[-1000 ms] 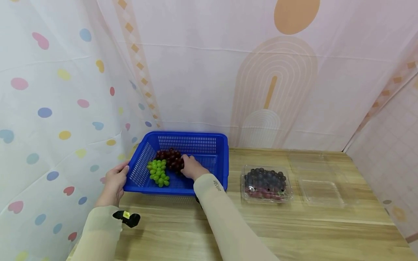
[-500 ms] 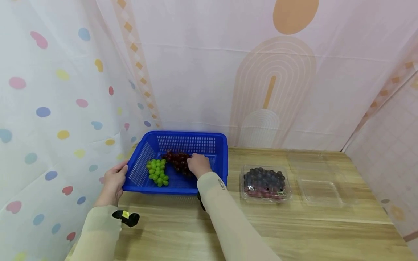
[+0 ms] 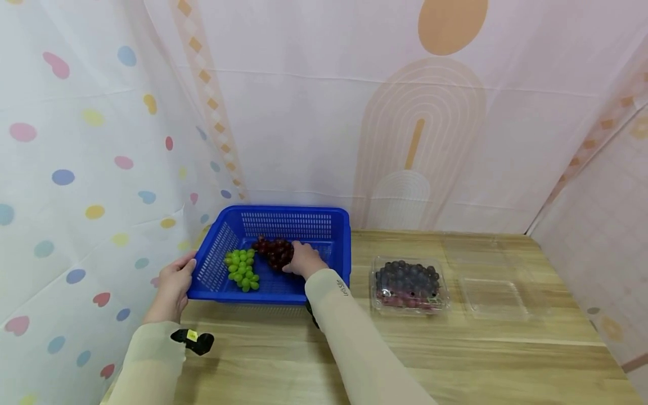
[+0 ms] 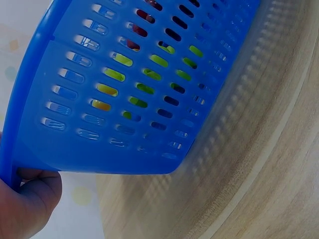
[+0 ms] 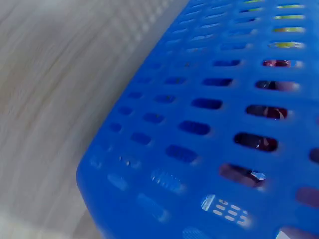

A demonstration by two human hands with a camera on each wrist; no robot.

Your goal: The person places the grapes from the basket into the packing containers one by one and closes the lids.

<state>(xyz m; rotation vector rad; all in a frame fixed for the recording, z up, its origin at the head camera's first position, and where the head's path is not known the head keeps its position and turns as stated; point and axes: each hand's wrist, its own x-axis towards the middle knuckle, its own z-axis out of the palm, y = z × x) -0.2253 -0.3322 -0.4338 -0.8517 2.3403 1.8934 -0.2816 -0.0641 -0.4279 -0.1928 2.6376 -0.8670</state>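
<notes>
My left hand (image 3: 174, 287) grips the left rim of a blue plastic basket (image 3: 293, 215); in the left wrist view its thumb (image 4: 42, 196) curls under the rim. Inside the basket, a bunch of green grapes (image 3: 242, 269) lies towards the left. Beside it is a bunch of dark red grapes (image 3: 273, 252). My right hand (image 3: 306, 260) reaches over the front rim and holds the right end of the red bunch between thumb and fingers. The slotted basket wall (image 5: 164, 124) hides that hand almost entirely in the right wrist view.
To the basket's right, a clear plastic box (image 3: 410, 306) holds dark grapes (image 3: 407, 277). Farther right stands an opened clear clamshell box (image 3: 498, 298) on the wooden table (image 3: 486, 360). Patterned curtains (image 3: 298, 112) enclose the table's back and sides.
My right hand has shifted right in the basket, and the red grapes have slid right with it, away from the green bunch. Its thumb and fingers now look more spread. The left hand keeps its hold.
</notes>
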